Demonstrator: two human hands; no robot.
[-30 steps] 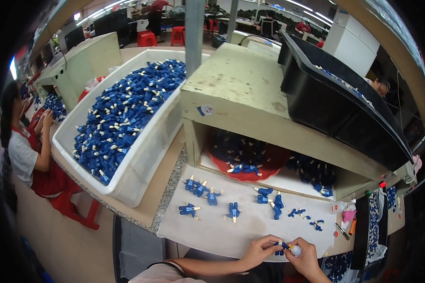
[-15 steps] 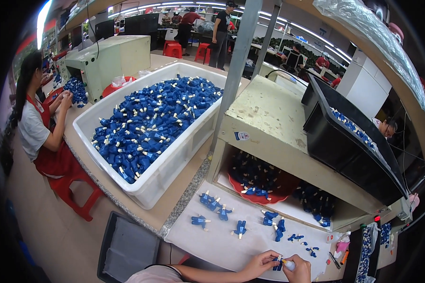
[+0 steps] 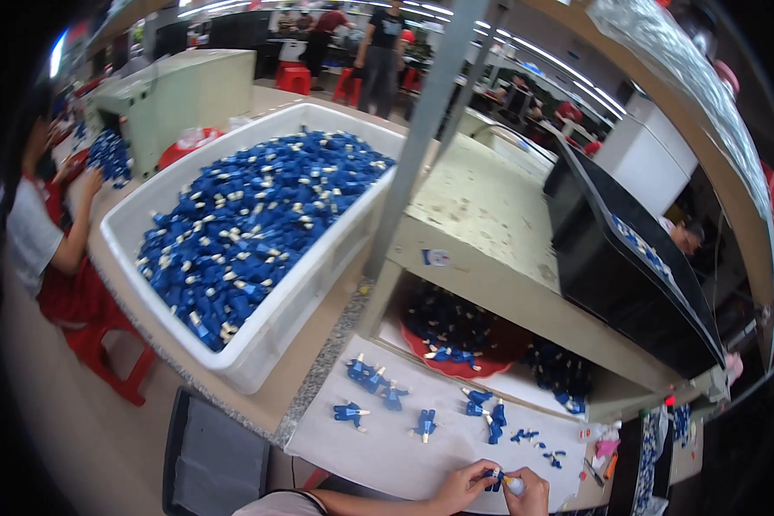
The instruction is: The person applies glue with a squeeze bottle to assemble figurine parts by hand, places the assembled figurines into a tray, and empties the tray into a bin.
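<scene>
At the lower edge of the table, my left hand [image 3: 461, 488] is closed on a small blue doll body [image 3: 494, 479] with a cream-coloured end. My right hand [image 3: 531, 493] grips a small white squeeze bottle [image 3: 515, 486], its yellowish tip against or very near the doll body. Both hands are over a white work sheet [image 3: 378, 456]. Several blue doll bodies lie on that sheet, among them one [image 3: 426, 423] in the middle and one [image 3: 350, 414] at the left. Smaller blue pieces [image 3: 525, 436] are scattered nearer my right hand.
A big white bin [image 3: 258, 370] heaped with blue doll bodies stands at left. Beyond the sheet, a pale green metal box [image 3: 482, 232] shelters a red tray [image 3: 456, 368]. A black crate [image 3: 636, 284] rests on top. At far left sits a co-worker [image 3: 39, 224]; a black tray [image 3: 215, 456] is below.
The view has shifted slightly, so the whole scene sits a little further left. My hands keep the same hold on the doll body and the bottle.
</scene>
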